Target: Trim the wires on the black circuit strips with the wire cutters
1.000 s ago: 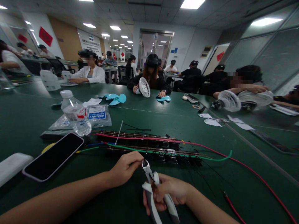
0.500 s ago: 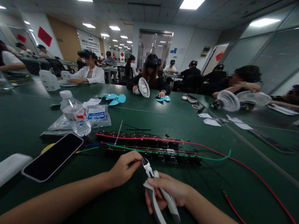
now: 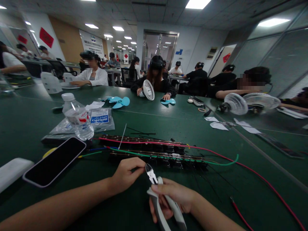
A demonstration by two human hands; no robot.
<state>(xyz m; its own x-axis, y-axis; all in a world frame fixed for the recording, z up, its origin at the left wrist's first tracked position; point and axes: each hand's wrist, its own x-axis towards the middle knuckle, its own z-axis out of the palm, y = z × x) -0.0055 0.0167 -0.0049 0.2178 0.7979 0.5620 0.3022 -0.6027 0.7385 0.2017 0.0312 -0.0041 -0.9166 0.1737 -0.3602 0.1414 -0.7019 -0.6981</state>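
Note:
My right hand (image 3: 172,195) is wrapped round the grey-and-white handles of a pair of diagonal cutters (image 3: 151,175). Their metal jaws point up and left, right at the fingertips of my left hand (image 3: 128,173). That hand is closed in a pinch; whatever sits between its fingers is too small to make out. Just beyond both hands lie two long black racks (image 3: 158,157) with metal rods along them. A red wire (image 3: 204,148) runs over the far rack and a green wire (image 3: 141,154) along the near one. From the racks a pale cable tie (image 3: 122,136) sticks up.
To the left are a phone (image 3: 55,162), a white block-shaped object (image 3: 14,173), a water bottle (image 3: 78,118) and a plastic bag (image 3: 103,120). A short red cable (image 3: 240,213) lies at right. Across the green table, people handle fan parts (image 3: 148,89).
My left hand and the cutters' jaws have shifted very slightly, with the grip of both hands unchanged. At far right, a person's head and arm have moved.

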